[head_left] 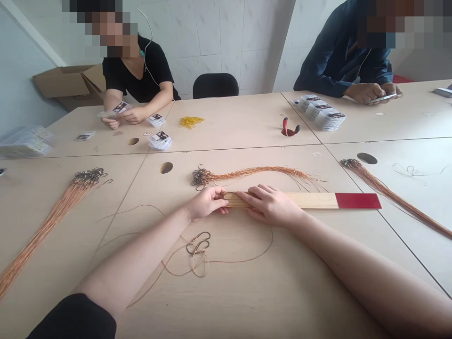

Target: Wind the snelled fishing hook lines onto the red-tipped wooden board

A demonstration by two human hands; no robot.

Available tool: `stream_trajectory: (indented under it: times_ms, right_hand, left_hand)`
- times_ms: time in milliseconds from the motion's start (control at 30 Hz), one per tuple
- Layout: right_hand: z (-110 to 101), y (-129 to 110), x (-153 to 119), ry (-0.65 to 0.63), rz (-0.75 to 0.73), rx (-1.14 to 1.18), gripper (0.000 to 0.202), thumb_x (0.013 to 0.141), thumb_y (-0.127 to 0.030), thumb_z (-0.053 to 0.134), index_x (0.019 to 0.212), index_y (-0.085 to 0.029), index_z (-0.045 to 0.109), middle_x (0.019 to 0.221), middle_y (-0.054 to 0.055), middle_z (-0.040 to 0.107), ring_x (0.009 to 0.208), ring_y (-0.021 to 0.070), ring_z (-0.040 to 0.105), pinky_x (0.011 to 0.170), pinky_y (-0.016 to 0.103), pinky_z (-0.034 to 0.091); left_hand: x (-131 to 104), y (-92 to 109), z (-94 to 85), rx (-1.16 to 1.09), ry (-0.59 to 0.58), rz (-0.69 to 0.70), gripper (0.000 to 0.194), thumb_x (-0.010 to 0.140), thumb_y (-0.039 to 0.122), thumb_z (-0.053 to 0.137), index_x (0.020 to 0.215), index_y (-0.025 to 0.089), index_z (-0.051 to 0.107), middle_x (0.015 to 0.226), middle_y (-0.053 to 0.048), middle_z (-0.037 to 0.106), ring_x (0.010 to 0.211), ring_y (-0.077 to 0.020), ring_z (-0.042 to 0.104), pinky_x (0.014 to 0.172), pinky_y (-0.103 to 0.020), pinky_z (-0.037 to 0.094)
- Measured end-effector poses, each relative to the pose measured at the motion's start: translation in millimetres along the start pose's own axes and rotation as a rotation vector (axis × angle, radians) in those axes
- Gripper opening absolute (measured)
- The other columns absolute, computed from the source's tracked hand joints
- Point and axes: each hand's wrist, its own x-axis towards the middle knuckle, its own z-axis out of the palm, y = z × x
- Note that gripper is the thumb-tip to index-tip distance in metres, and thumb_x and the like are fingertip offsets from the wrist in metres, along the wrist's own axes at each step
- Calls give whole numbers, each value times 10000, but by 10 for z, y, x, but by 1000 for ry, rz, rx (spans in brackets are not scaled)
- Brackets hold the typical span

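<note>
A long flat wooden strip with a red end lies crosswise in front of me. My left hand is closed on its left end, thumb and fingers pinching there. Over the strip, just to the right, my right hand grips it with bent fingers across its face. A thin line seems to run along the strip, though the fingers partly hide it. Nearer to me are a few loose large fish hooks with tan line curling around them. Behind my hands sits a bundle of fish hooks with orange-brown lines trailing right.
More hook bundles lie at the left and right. Across the table are yellow pieces, red-handled pliers in a table hole and stacked packets. Two people sit opposite, one handling packets, one holding a phone.
</note>
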Motion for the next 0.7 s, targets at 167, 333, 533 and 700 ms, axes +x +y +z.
stream_trajectory:
  times_ms: [167, 333, 533, 700]
  right_hand:
    - [4, 0, -7, -11, -1, -7, 394, 903, -287, 421, 1267, -148, 478, 939, 86, 573, 836, 180, 518, 757, 315, 453]
    - [14, 2, -6, -15, -6, -10, 390, 896, -279, 435, 1262, -157, 487, 909, 80, 574, 813, 172, 512, 739, 304, 452]
    - [8, -4, 11, -3, -13, -7, 386, 887, -278, 452, 1248, -154, 504, 877, 76, 571, 792, 165, 509, 722, 293, 455]
    - [12, -10, 6, 2, -11, 3, 384, 890, -279, 447, 1249, -156, 506, 874, 78, 569, 785, 164, 506, 718, 291, 458]
  left_hand:
    - [15, -19, 30, 103, 54, 0, 245, 779, 322, 618, 898, 111, 579, 736, -12, 577, 618, -92, 594, 622, -237, 503]
    - [36, -104, 73, 245, 158, 13, 248, 793, 376, 584, 848, 136, 554, 641, 10, 554, 559, -108, 600, 539, -224, 489]
    - [41, -137, 100, 297, 202, 6, 215, 826, 367, 520, 775, 158, 511, 609, 22, 555, 527, -110, 609, 487, -200, 472]
    - [48, -137, 93, 293, 196, 1, 220, 827, 371, 518, 781, 156, 523, 630, 12, 567, 540, -114, 620, 492, -198, 475]
